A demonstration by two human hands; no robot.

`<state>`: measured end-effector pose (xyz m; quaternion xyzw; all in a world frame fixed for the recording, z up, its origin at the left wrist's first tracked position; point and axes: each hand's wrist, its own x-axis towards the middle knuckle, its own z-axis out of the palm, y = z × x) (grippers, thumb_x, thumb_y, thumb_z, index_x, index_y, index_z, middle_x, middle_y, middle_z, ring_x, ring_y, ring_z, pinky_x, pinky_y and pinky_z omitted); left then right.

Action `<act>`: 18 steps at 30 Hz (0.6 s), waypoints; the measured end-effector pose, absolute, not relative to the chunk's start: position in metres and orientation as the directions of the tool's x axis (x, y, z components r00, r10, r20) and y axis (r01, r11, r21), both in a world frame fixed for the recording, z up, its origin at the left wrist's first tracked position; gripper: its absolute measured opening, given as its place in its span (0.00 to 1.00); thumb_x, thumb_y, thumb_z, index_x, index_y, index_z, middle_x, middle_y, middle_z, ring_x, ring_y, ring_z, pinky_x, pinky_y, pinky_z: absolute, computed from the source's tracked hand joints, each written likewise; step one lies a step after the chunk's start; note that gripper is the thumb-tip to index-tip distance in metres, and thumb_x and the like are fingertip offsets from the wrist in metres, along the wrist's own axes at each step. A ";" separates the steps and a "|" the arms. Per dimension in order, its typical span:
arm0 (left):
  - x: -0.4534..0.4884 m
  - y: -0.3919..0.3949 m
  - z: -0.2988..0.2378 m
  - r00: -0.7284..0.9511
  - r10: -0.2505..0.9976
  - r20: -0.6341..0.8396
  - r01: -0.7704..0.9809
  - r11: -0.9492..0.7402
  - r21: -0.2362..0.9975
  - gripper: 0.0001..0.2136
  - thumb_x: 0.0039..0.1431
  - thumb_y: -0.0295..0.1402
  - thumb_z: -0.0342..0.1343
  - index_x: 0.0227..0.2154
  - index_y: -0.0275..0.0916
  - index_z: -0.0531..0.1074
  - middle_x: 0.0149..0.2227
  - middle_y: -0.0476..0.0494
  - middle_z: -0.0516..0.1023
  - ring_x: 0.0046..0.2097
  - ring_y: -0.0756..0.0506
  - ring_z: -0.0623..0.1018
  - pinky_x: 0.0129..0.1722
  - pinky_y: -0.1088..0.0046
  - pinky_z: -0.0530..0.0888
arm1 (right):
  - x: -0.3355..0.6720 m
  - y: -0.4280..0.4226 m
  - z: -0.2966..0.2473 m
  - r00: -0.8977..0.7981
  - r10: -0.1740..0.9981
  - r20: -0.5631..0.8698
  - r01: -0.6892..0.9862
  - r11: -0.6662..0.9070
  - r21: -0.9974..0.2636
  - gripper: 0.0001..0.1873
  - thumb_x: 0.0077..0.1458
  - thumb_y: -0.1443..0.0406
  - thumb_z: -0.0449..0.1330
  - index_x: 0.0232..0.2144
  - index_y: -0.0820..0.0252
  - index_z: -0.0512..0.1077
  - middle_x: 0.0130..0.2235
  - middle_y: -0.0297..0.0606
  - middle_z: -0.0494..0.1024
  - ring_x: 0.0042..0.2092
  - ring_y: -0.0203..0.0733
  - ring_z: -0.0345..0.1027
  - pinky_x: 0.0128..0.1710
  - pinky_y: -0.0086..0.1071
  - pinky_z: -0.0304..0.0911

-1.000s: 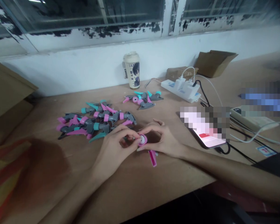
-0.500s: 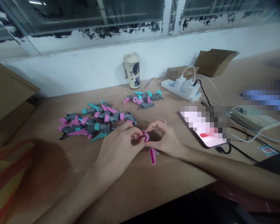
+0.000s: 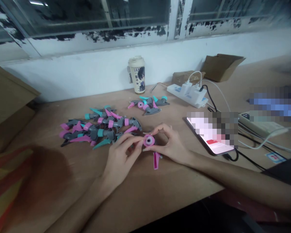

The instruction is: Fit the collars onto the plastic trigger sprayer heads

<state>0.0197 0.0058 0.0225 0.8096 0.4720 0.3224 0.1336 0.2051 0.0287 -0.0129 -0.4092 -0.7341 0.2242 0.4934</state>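
Note:
In the head view, a trigger spray head (image 3: 149, 140) is held between my two hands, its round pink collar facing me with a pale ring and dark hole in the centre. Its pink trigger (image 3: 156, 160) points down below my right thumb. My right hand (image 3: 172, 142) grips the collar from the right, between thumb and fingers. From the left, the fingertips of my left hand (image 3: 124, 155) pinch the collar's edge. Most of the grey body is hidden behind the collar and fingers. Left of my hands lies a pile of spray heads (image 3: 97, 127) with grey bodies and pink or teal parts.
A smaller group of spray heads (image 3: 149, 104) lies farther back. Behind it stands a coffee cup (image 3: 138, 74). To the right are a power strip (image 3: 189, 94), a phone (image 3: 210, 137), cables and cardboard boxes. A large cardboard box (image 3: 9, 94) stands at the left.
My left hand has drawn back left and its fingers have straightened. The pink collar's round front, hidden before, now shows. My right hand keeps nearly the same place.

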 end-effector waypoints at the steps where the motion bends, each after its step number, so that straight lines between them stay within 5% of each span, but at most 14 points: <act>1: 0.015 0.008 0.020 0.324 0.844 0.428 0.698 -0.518 0.494 0.08 0.60 0.33 0.48 0.35 0.41 0.73 0.36 0.46 0.74 0.33 0.50 0.73 0.30 0.76 0.69 | 0.205 0.029 -0.013 -0.187 0.821 0.540 0.412 0.564 -0.716 0.20 0.40 0.56 0.68 0.33 0.54 0.65 0.36 0.33 0.77 0.42 0.44 0.69 0.45 0.42 0.57; 6: -0.013 0.029 0.011 0.103 0.835 0.541 0.852 -0.354 0.385 0.10 0.61 0.37 0.46 0.38 0.42 0.72 0.36 0.47 0.74 0.34 0.48 0.74 0.38 0.72 0.69 | 0.208 0.045 -0.021 -0.089 0.870 0.485 0.483 0.463 -0.743 0.19 0.44 0.53 0.65 0.35 0.54 0.66 0.40 0.36 0.76 0.44 0.45 0.69 0.46 0.43 0.60; 12: -0.062 0.056 0.023 -0.102 0.740 0.665 0.964 -0.091 0.249 0.19 0.61 0.43 0.44 0.46 0.36 0.70 0.47 0.35 0.70 0.53 0.36 0.67 0.50 0.56 0.61 | 0.188 0.083 -0.027 -0.083 0.915 0.394 0.412 0.392 -0.823 0.17 0.50 0.53 0.59 0.38 0.55 0.65 0.39 0.37 0.77 0.42 0.42 0.71 0.43 0.38 0.64; 18: -0.140 0.074 0.025 -0.341 0.761 0.553 0.888 0.067 0.455 0.27 0.61 0.49 0.37 0.53 0.36 0.65 0.58 0.43 0.63 0.60 0.34 0.57 0.52 0.56 0.58 | 0.142 0.083 -0.026 -0.108 0.925 0.365 0.466 0.371 -0.803 0.32 0.50 0.45 0.54 0.49 0.60 0.63 0.50 0.49 0.70 0.54 0.52 0.63 0.50 0.49 0.59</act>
